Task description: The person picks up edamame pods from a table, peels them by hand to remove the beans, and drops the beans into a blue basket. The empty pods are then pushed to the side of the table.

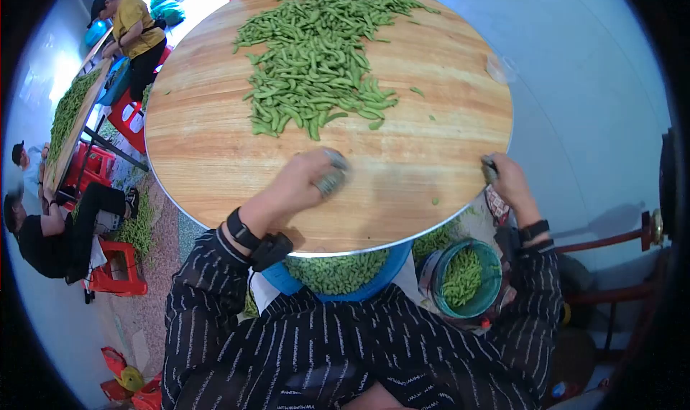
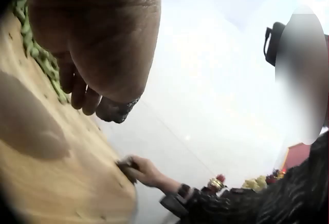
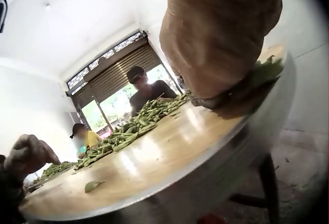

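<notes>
Green bean pods lie heaped on the far half of a round wooden table. Over its near half hovers my left hand, blurred, with grey wrapping on some fingers. Nothing shows within those fingers, which hang loosely bent in the left wrist view. At the table's right edge, my right hand has its dark-wrapped fingers curled. In the right wrist view, green pods stick out from under these fingers; from above the hand hides them.
Below the table's near edge sits a blue basin of shelled beans. A bucket with green pods stands to its right. People sit at another pod-covered table on the left, near red stools. One loose pod lies near the front edge.
</notes>
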`<action>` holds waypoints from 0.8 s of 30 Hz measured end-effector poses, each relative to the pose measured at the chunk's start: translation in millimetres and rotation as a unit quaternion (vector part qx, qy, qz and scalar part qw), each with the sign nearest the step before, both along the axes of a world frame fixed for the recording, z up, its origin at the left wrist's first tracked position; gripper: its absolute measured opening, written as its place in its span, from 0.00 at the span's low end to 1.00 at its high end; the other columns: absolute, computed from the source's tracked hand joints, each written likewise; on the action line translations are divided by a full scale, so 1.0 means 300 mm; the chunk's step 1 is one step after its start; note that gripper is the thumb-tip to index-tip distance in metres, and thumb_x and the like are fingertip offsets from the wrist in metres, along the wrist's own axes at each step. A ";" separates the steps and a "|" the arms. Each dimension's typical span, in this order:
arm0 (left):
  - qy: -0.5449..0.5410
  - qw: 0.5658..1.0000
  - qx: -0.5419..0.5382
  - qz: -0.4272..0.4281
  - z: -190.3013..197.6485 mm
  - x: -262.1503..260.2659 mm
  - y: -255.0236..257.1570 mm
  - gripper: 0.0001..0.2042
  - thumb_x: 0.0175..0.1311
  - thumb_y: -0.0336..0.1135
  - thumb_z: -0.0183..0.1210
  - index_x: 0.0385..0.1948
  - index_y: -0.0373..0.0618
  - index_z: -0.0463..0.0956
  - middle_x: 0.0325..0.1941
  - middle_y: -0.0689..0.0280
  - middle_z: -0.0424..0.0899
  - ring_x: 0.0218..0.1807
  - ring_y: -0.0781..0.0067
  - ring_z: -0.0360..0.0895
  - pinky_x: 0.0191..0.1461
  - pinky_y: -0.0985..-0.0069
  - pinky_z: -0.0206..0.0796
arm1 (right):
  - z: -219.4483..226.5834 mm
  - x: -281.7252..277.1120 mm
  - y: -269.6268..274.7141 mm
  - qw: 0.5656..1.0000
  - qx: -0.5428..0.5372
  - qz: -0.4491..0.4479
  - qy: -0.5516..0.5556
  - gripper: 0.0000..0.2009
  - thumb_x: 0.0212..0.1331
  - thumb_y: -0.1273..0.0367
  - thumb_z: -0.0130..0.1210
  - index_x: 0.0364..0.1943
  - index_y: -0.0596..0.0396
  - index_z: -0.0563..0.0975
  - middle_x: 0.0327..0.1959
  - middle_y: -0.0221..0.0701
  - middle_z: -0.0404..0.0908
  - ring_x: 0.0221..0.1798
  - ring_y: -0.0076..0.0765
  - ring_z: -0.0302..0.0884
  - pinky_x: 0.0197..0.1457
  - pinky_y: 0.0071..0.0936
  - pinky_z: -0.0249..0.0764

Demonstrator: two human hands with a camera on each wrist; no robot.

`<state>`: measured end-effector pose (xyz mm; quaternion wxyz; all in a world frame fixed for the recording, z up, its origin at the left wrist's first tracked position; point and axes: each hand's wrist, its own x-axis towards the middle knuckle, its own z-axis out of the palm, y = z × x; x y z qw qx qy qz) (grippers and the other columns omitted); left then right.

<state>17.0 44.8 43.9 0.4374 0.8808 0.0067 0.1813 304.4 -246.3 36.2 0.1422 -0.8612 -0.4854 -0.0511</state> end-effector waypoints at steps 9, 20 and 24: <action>-0.130 0.915 -0.144 0.354 -0.195 0.027 0.422 0.16 0.57 0.30 0.51 0.47 0.37 0.63 0.41 0.60 0.73 0.43 0.71 0.70 0.48 0.77 0.61 | 0.189 0.062 0.458 0.986 0.134 0.058 0.077 0.10 0.45 0.70 0.51 0.34 0.59 0.71 0.20 0.38 0.69 0.24 0.38 0.66 0.33 0.29 0.66; -0.087 0.937 -0.120 0.316 -0.221 0.006 0.449 0.21 0.56 0.30 0.48 0.52 0.34 0.56 0.49 0.48 0.67 0.51 0.55 0.66 0.55 0.70 0.56 | -0.005 0.065 1.394 0.958 0.166 0.160 0.171 0.18 0.47 0.67 0.50 0.46 0.52 0.70 0.31 0.41 0.76 0.33 0.42 0.72 0.37 0.30 0.67; -0.069 0.935 -0.119 0.328 -0.209 0.004 0.444 0.21 0.56 0.30 0.48 0.52 0.34 0.56 0.49 0.48 0.67 0.52 0.54 0.65 0.55 0.69 0.56 | -0.019 0.007 1.427 0.954 0.039 0.227 0.192 0.19 0.51 0.72 0.49 0.50 0.47 0.70 0.36 0.32 0.76 0.35 0.28 0.70 0.41 0.22 0.66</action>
